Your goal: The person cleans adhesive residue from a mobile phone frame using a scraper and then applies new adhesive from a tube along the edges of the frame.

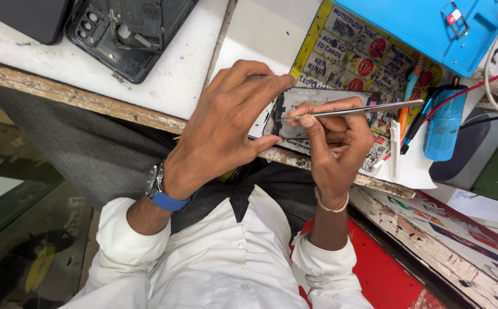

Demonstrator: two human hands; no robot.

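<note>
White bench cluttered with an opened phone and a blue box. At its edge, left hand grips a small board; right hand pinches tweezers, tips at the board. Steady, light pressure seems wise.

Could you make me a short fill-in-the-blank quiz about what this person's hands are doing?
The right hand holds metal ____ like a pen.
The left hand steadies a small dark ____ part at the table's edge.
The left wrist wears a watch with a ____ strap.
An opened phone back lies on the ____ tabletop.

Missing words: tweezers; phone; blue; white
</note>
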